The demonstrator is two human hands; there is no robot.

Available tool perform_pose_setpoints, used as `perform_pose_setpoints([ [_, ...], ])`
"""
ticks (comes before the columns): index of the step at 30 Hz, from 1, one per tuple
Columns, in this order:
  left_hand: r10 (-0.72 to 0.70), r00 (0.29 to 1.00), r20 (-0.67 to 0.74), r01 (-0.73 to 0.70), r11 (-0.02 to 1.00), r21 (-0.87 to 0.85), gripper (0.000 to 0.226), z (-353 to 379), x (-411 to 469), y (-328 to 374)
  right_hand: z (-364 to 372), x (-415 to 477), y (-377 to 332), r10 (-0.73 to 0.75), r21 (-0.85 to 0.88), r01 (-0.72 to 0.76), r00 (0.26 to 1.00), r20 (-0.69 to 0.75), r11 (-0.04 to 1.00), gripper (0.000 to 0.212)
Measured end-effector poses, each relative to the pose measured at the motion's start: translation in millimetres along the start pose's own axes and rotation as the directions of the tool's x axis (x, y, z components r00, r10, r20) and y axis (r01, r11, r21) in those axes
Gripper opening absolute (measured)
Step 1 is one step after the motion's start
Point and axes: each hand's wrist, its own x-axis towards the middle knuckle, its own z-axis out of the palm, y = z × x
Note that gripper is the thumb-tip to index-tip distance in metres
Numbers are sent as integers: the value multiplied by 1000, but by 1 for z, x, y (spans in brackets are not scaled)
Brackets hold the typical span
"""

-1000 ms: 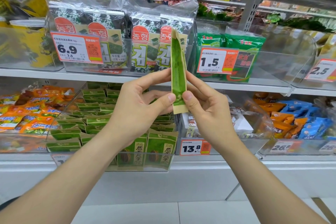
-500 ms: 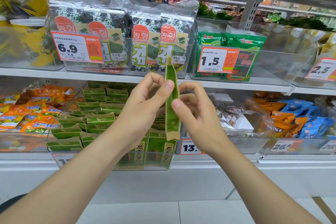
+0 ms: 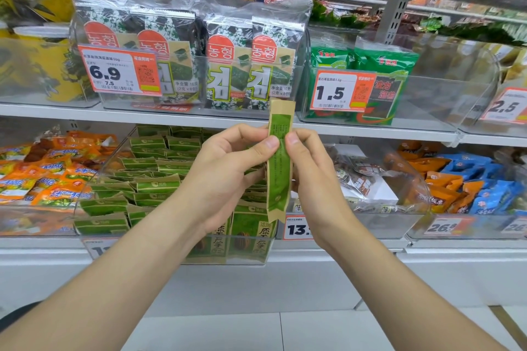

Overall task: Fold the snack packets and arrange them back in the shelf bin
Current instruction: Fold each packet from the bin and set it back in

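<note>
Head view, snack packet: a narrow green-and-tan snack packet (image 3: 280, 162) is held upright, folded lengthwise into a slim strip. It is held in front of the shelves, above the right end of the shelf bin.
Head view, left hand: the left hand (image 3: 225, 179) is closed in a pinch on the packet's left edge, in its upper half. The thumb is laid on the front and the fingers are curled behind.
Head view, right hand: the right hand (image 3: 313, 179) is pinched on the opposite edge at the same height, thumb on the front, fingers curled behind (the two thumb tips are nearly touching across the strip).
Head view, shelf bin: the clear shelf bin (image 3: 159, 251) is seen on the lower shelf, behind and below the hands.
Head view, bin contents: green packets (image 3: 148, 168) of the same kind are stacked in rows inside it. Most are laid flat, and a few are stood upright against the front wall.
Head view, upper shelf: seaweed packs (image 3: 251, 65) in clear bags are stood in another clear bin, with a 6.9 price tag (image 3: 118, 71) fixed to its front. A 1.5 price tag (image 3: 340, 91) is fixed to the bin just to the right.
Head view, neighbours: orange packets (image 3: 42, 177) are piled to the left of the shelf bin, and blue packets (image 3: 490, 188) are heaped well to the right.
</note>
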Motion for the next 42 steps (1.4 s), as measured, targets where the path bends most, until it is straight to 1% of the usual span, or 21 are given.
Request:
perform_pose_setpoints([
  [3,9,1000,20,-9,1000,1,5,0,0,1,1,-2,1,-7,-16,7,1000,-9,1000,32],
  [6,40,998,49,-42,998,51,9,0,-2,0,-2,-1,0,51,26,-51,999,4,998,23],
  [9,150,977,153,-194,923,333,24,3,-5,0,-10,2,-5,132,177,-143,989,72,974,49],
  [11,183,950,255,-285,841,460,37,4,-9,0,-18,3,-8,113,242,-142,985,130,960,63],
  [13,180,930,322,-339,761,553,57,3,-12,-3,-24,5,-9,86,230,-110,990,111,967,70],
  [15,196,906,375,-411,614,674,72,1,-12,-4,-27,7,-8,68,154,-72,997,33,985,83],
  [18,211,862,461,-506,431,747,69,-3,-10,-2,-34,10,-4,-2,1,2,999,-51,1000,100],
  [19,211,858,468,-513,376,772,68,-5,-8,-1,-37,11,-2,-42,-61,38,996,-73,997,97],
  [21,225,882,415,-458,197,867,63,-14,-2,-3,-41,12,-1,-182,-202,163,980,-81,966,80],
  [23,209,918,336,-344,-1,939,55,-25,6,-8,-42,12,-1,-348,-336,309,936,-60,890,62],
  [24,193,927,322,-310,-91,946,54,-31,9,-11,-43,13,-1,-429,-427,376,903,-31,822,54],
  [25,188,924,332,-302,-173,938,58,-35,10,-14,-45,14,0,-501,-519,443,865,33,731,46],
  [26,200,912,359,-316,-218,923,67,-40,12,-17,-48,16,2,-547,-589,510,826,133,627,39],
  [28,247,886,392,-355,-182,917,71,-48,19,-20,-51,17,7,-530,-661,595,779,335,457,24],
  [29,263,883,389,-364,-139,921,63,-48,21,-19,-51,17,11,-508,-688,608,770,387,397,24],
  [31,276,910,310,-309,-49,950,41,-48,28,-17,-48,18,16,-509,-746,602,755,414,286,37],
  [32,278,929,243,-246,-27,969,38,-50,32,-18,-46,19,20,-506,-778,578,761,406,246,43],
  [34,269,956,117,-111,-38,993,39,-57,40,-20,-45,25,25,-439,-830,499,822,363,248,53],
  [36,219,975,38,-31,-35,999,38,-66,48,-24,-45,33,30,-376,-849,453,862,340,272,51],
  [39,110,994,-25,23,16,1000,40,-77,61,-27,-36,37,32,-417,-833,518,812,408,194,43],
  [42,23,998,-56,55,43,998,43,-86,72,-29,-26,42,30,-462,-796,579,763,452,178,36],
])
